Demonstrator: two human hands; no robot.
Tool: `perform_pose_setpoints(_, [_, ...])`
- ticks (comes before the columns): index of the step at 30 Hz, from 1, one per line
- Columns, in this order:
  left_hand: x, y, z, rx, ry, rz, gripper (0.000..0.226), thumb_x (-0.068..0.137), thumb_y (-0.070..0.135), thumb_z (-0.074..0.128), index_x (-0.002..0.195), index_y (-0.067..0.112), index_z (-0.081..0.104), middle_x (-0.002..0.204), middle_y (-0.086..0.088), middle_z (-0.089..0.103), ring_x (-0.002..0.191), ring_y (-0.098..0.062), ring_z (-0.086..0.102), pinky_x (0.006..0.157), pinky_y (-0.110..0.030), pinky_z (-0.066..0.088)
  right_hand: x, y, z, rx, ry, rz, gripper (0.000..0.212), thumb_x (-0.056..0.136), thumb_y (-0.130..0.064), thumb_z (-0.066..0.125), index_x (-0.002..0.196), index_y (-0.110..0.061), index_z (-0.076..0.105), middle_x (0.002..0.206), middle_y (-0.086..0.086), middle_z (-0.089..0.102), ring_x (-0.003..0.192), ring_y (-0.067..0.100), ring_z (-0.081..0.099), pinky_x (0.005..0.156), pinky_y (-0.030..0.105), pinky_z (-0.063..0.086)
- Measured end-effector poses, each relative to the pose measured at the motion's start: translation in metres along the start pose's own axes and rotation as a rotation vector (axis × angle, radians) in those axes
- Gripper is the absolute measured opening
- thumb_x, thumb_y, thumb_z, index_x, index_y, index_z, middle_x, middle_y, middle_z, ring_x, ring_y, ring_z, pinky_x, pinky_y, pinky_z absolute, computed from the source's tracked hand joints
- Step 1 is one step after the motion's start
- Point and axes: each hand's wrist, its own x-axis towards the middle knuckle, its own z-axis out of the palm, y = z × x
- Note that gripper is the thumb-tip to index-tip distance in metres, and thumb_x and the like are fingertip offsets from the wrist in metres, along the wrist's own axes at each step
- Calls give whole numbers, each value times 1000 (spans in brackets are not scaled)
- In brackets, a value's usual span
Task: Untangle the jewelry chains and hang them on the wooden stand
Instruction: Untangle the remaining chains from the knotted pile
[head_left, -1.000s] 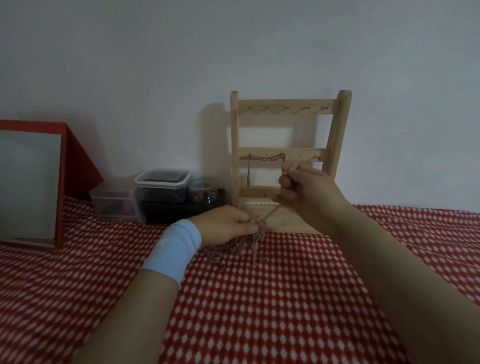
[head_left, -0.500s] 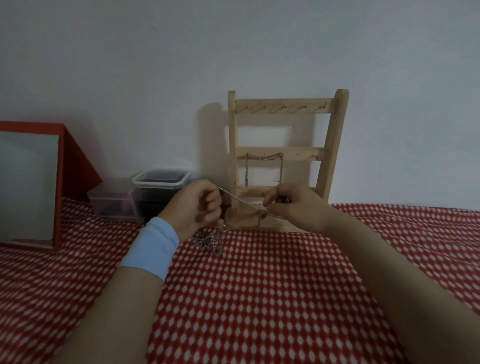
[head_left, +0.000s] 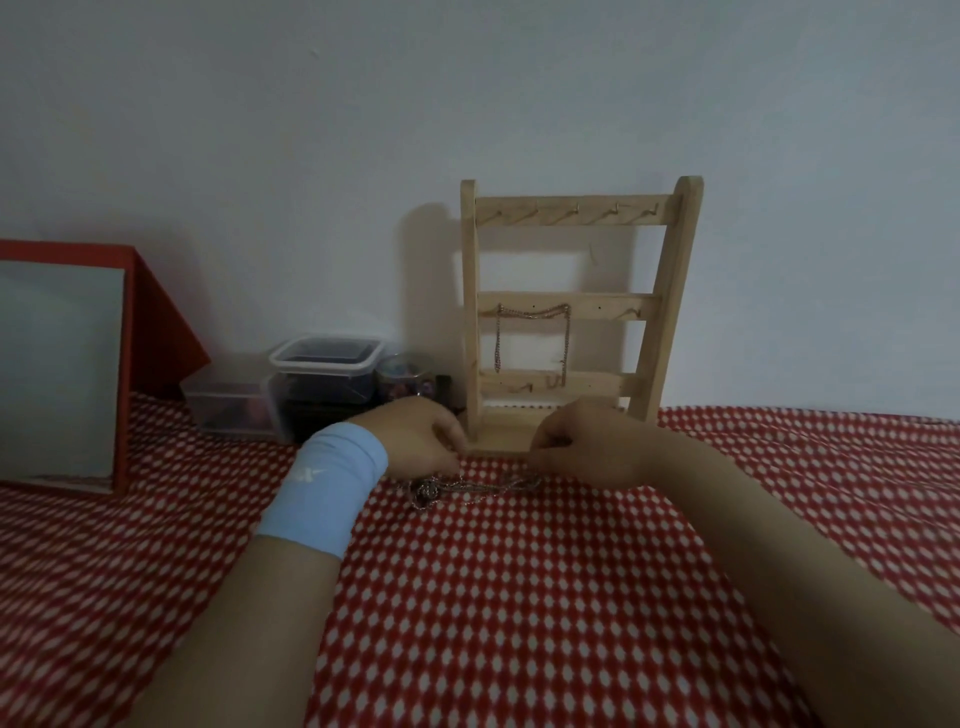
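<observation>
Tangled chains (head_left: 467, 487) lay in a loose clump on the red checked cloth (head_left: 519, 597) over the counter, just in front of the wooden stand (head_left: 571, 312) base, strung out between both hands. Left hand (head_left: 421, 436): fingers curled down, tips pinching the left end of the clump. It had a light blue wristband (head_left: 327, 483) on the wrist. Right hand (head_left: 587, 447): fingers curled, thumb and forefinger pinching a strand at the right end. Both hands were low, near the cloth.

The stand was upright against the wall, with three rails with hooks. One chain (head_left: 532, 338) was draped across two hooks on the middle rail, ends hanging down to the bottom rail. Top rail hooks were bare.

Left of the stand were clear plastic tubs (head_left: 322, 384) and a small jar (head_left: 402, 382), contents too dim to tell. Far left was a red box (head_left: 156, 322) with a grey panel.
</observation>
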Motion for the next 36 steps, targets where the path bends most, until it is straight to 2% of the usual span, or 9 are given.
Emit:
perform_pose_setpoints(5, [12, 22, 24, -236, 74, 196, 27, 77, 38, 80, 99, 28, 66, 99, 11, 69, 94, -6, 65, 93, -31, 51, -3, -3, -3, 361, 100, -67, 18, 101, -33, 59, 94, -27, 74, 91, -12, 74, 85, 2, 68, 80, 21, 52])
perform_pose_setpoints(9, [14, 18, 31, -429, 62, 243, 16, 90, 25, 70, 97, 11, 71, 88, -1, 77, 83, -16, 73, 84, -25, 55, -4, -3, -5, 619, 179, -53, 20, 102, -29, 60, 90, -20, 72, 66, 1, 56, 58, 16, 45, 56, 25, 39])
perform_pose_setpoints(12, [13, 13, 29, -615, 26, 206, 21, 98, 25, 58, 100, 12, 74, 92, -4, 77, 81, -22, 73, 72, -22, 56, -2, -3, -5, 625, 236, 3, 19, 101, -26, 62, 88, -15, 71, 59, -1, 50, 51, 11, 41, 50, 21, 37])
perform_pose_setpoints(17, [13, 10, 30, -793, 2, 127, 26, 101, 23, 52, 98, 8, 73, 86, -9, 74, 73, -20, 68, 74, -40, 60, 0, 1, -4, 420, 242, 59, 20, 99, -28, 65, 95, -10, 73, 63, 1, 64, 48, 2, 55, 52, 14, 47])
perform_pose_setpoints(21, [16, 11, 34, -660, 102, 111, 27, 102, 19, 51, 87, 5, 70, 72, -10, 69, 59, -22, 65, 59, -39, 61, -1, 0, -4, 320, 118, 66, 12, 98, -24, 66, 93, -14, 72, 67, 4, 75, 63, 10, 72, 72, 25, 56])
perform_pose_setpoints(24, [15, 11, 35, -614, 97, 111, 28, 102, 20, 49, 86, 7, 68, 67, -6, 69, 52, -19, 64, 49, -30, 56, -2, -2, -2, 362, 81, 38, 9, 93, -17, 73, 98, -14, 67, 78, 5, 78, 66, 19, 75, 72, 32, 61])
perform_pose_setpoints(28, [16, 10, 35, -569, 108, 106, 34, 103, 28, 46, 85, 9, 66, 64, -2, 66, 56, -20, 63, 52, -30, 55, -3, -1, 1, 407, 79, -14, 31, 85, -18, 81, 108, -23, 62, 105, -4, 71, 81, 9, 69, 65, 19, 54])
perform_pose_setpoints(30, [16, 8, 34, -563, 111, 112, 35, 104, 31, 44, 85, 10, 66, 63, -1, 65, 57, -20, 62, 53, -30, 54, -2, 1, 2, 376, 130, -74, 28, 83, -21, 83, 104, -27, 65, 105, -11, 68, 95, 3, 66, 74, 14, 52])
perform_pose_setpoints(36, [13, 7, 32, -520, 93, 145, 42, 103, 35, 44, 81, 9, 67, 57, -2, 64, 54, -20, 62, 55, -26, 54, 1, 2, 4, 395, 213, -86, 9, 83, -29, 83, 89, -25, 79, 94, -13, 75, 90, -3, 68, 80, 11, 49])
